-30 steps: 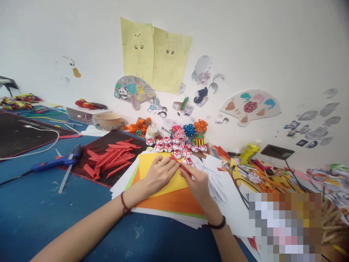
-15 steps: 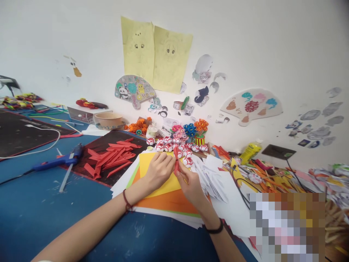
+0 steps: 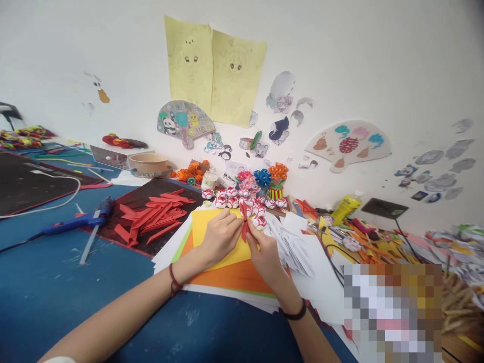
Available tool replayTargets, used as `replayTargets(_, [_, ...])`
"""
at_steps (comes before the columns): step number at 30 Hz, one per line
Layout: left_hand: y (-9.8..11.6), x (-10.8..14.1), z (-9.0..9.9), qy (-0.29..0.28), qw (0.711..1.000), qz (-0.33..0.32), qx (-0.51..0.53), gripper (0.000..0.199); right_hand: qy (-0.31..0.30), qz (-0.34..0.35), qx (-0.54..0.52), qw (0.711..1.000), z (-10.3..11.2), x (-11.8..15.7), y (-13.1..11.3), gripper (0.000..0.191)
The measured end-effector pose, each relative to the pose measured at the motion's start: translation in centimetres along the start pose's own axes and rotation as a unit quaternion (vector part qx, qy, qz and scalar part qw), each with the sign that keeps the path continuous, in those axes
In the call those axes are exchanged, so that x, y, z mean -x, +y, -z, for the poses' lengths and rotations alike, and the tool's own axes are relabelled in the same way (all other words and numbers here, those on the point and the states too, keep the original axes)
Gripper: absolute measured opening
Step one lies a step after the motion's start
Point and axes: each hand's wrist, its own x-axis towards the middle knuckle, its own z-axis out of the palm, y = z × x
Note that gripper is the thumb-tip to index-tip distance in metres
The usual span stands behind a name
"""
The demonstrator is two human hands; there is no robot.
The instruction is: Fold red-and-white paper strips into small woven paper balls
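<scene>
Between both hands is a narrow folded red paper piece (image 3: 245, 228), held upright with its pointed ends showing above and below the fingers. My left hand (image 3: 222, 232) pinches it from the left, fingers curled. From the right and slightly lower, my right hand (image 3: 264, 252) grips it between thumb and fingers. Both hands hover above a stack of yellow paper (image 3: 200, 227) and orange paper (image 3: 234, 277). Just behind the fingers sit several red-and-white folded paper flowers (image 3: 259, 222). A pile of folded red paper strips (image 3: 155, 214) lies to the left on a dark mat (image 3: 130, 194).
A blue glue gun (image 3: 71, 226) with its cable lies at the left on the blue table (image 3: 113, 307). White paper sheets (image 3: 321, 292), a yellow bottle (image 3: 346, 208) and heaped paper scraps are on the right. A round bowl (image 3: 149, 165) and flower pots stand along the wall.
The red paper piece now shows wider, spread ends around the pinch point. Both hands stay in nearly the same place; the view has shifted slightly.
</scene>
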Motion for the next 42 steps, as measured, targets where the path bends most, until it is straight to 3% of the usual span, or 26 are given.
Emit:
replayTargets(6, [-0.5, -0.1, 0.2, -0.019, 0.999, -0.042, -0.012, 0.026, -0.006, -0.028, -0.022, 0.999, 0.3, -0.1, 0.1, 0.043])
replayTargets(9, [-0.6, 0.1, 0.2, -0.017, 1.0, -0.01, 0.003, 0.025, -0.012, -0.08, -0.116, 0.99, 0.3, -0.2, 0.1, 0.045])
replayTargets(13, [-0.5, -0.1, 0.4, -0.044, 0.996, 0.04, 0.06, 0.019, -0.009, -0.142, -0.258, 0.956, 0.4, -0.5, 0.1, 0.052])
replayTargets(18, [-0.6, -0.6, 0.8, -0.045, 0.993, 0.088, 0.066, 0.025, -0.029, -0.166, -0.326, 0.93, 0.7, -0.7, 0.0, 0.061])
replayTargets(29, [-0.7, -0.6, 1.0, -0.077, 0.992, 0.088, 0.053, 0.018, -0.048, -0.175, -0.341, 0.922, 0.9, -0.8, 0.3, 0.059])
replayTargets(36, [-0.1, -0.3, 0.2, -0.05, 0.997, 0.041, -0.052, 0.008, -0.048, -0.19, -0.339, 0.92, 0.7, -0.9, -0.3, 0.061])
replayTargets(42, [-0.1, -0.3, -0.2, -0.071, 0.987, -0.009, -0.146, 0.012, -0.028, -0.196, -0.343, 0.918, 0.6, -0.8, -0.3, 0.062])
